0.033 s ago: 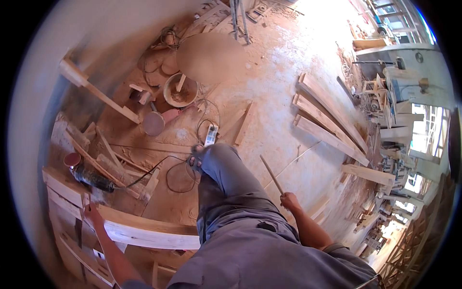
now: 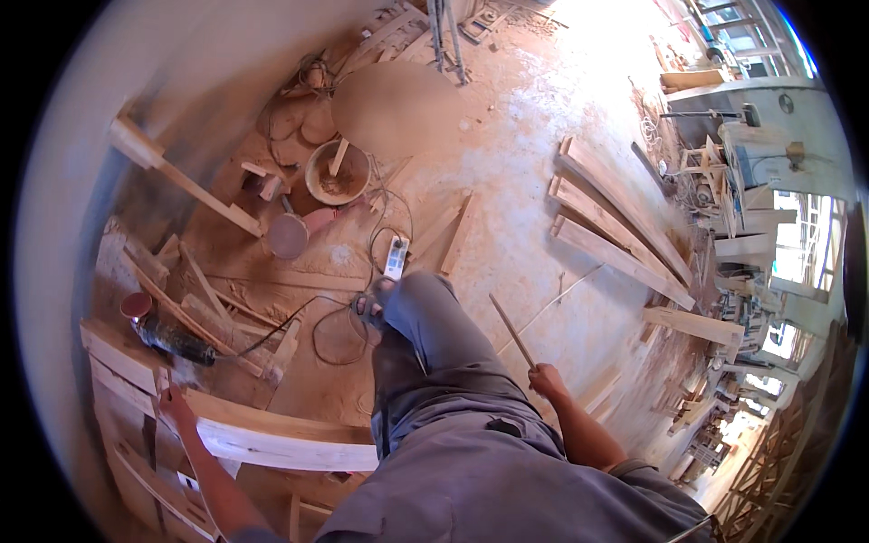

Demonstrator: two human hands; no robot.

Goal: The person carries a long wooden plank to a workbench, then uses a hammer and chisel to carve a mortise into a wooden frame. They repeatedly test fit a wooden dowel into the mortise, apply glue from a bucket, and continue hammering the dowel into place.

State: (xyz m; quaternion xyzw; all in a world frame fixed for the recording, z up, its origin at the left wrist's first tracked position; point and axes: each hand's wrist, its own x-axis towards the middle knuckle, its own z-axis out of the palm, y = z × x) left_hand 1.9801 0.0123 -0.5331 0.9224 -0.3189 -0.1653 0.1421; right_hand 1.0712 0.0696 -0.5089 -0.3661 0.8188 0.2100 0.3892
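Observation:
My right hand (image 2: 547, 380) is closed round a thin wooden stick (image 2: 512, 331), which points up and away to the left over the floor. My left hand (image 2: 178, 409) is closed at the edge of a pale wooden beam (image 2: 281, 434), fingers pinched near a narrow upright strip; what they grip is too small to make out. Just beyond that hand, a corded angle grinder (image 2: 176, 341) with a reddish disc rests near the end of the timber.
A white power strip (image 2: 396, 257) and looping cables lie by my foot. Farther off are a round bowl (image 2: 339, 185) and a round reddish disc (image 2: 289, 236). Several planks (image 2: 625, 258) lie to the right. Wood scraps (image 2: 204, 303) are piled at the left wall.

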